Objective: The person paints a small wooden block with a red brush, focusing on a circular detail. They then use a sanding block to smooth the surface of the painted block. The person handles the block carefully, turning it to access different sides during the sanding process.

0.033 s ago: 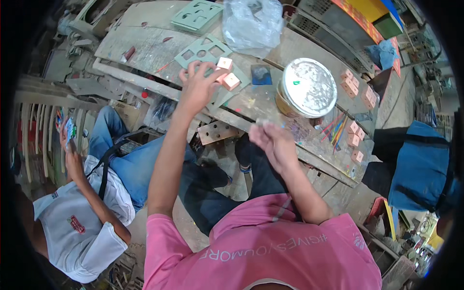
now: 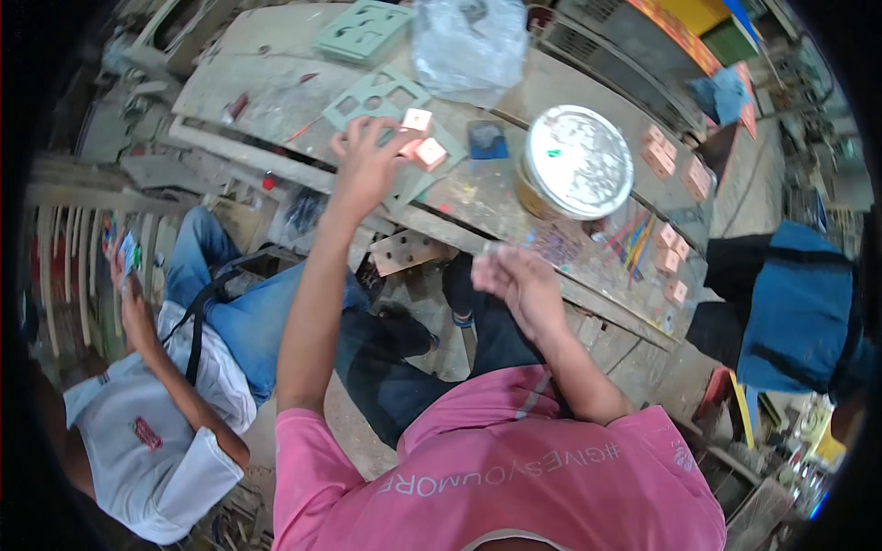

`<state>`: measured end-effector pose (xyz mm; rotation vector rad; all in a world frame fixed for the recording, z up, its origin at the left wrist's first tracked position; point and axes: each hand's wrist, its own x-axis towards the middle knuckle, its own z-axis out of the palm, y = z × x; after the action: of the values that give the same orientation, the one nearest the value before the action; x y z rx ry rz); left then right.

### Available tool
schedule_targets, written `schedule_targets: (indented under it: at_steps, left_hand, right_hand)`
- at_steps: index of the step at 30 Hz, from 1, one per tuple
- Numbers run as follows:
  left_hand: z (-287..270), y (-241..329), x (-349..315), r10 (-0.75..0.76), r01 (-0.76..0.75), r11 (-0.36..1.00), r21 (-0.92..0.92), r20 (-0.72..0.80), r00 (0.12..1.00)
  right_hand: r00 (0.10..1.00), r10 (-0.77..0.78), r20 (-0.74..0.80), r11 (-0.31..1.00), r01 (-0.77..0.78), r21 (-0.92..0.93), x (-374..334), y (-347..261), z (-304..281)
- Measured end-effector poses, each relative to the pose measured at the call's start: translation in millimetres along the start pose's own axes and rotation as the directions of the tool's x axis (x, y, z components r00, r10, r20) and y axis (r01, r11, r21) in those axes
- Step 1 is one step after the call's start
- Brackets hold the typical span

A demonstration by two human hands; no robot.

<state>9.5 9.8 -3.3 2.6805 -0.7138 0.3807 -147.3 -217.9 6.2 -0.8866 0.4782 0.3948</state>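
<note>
At the table's near left part, my left hand (image 2: 366, 163) reaches over small peach-coloured blocks with holes. Its thumb and index finger touch the far block (image 2: 416, 120), while the other fingers arch to the left. A nearer block (image 2: 430, 154) lies just right of the thumb; part of the group is hidden by the hand. These blocks rest on or beside a flat green panel with cut-outs (image 2: 386, 95). My right hand (image 2: 524, 286) is raised before the table edge, fingers curled around something small and pale that is too blurred to name.
A white-lidded bucket (image 2: 579, 156) stands right of centre, beside a blue-edged dark square (image 2: 488, 140). Several more blocks (image 2: 669, 257) and coloured sticks (image 2: 634, 250) lie at the right. Farther back are a plastic bag (image 2: 469, 50) and stacked green panels (image 2: 363, 32). Another person (image 2: 152, 418) sits at left.
The view has shifted slightly, so the table things appear a little farther left. My right hand has moved slightly right and nearer to me. The left hand stays at the blocks.
</note>
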Motion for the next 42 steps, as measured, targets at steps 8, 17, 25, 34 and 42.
schedule_targets:
  at_steps: [8, 17, 25, 34, 42]
  left_hand:
    - [-15, 4, -4, -0.079, 0.054, 0.977, -0.208, -0.115, 0.99]
    - [-37, 93, -81, -0.61, 0.086, -0.025, -0.996, 0.083, 0.788]
    - [-31, 214, -174, -0.378, 0.19, -0.619, -0.762, 0.501, 0.778]
    - [-58, 206, -171, -0.426, 0.219, -0.455, -0.863, 0.427, 0.798]
    - [-86, 208, -171, -0.424, 0.278, -0.356, -0.892, 0.419, 0.803]
  right_hand:
    - [0.883, -0.299, 0.361, -0.179, 0.32, -0.93, -109, 26, -91]
    - [0.983, -0.164, 0.076, 0.14, 0.1, -0.985, -139, 14, -150]
    - [0.822, -0.557, -0.12, 0.292, 0.059, -0.955, -109, -89, -135]
    - [0.678, -0.679, 0.281, -0.159, 0.238, -0.958, -5, -141, -149]
    - [0.775, -0.444, 0.449, -0.382, 0.289, -0.878, -29, -128, -153]
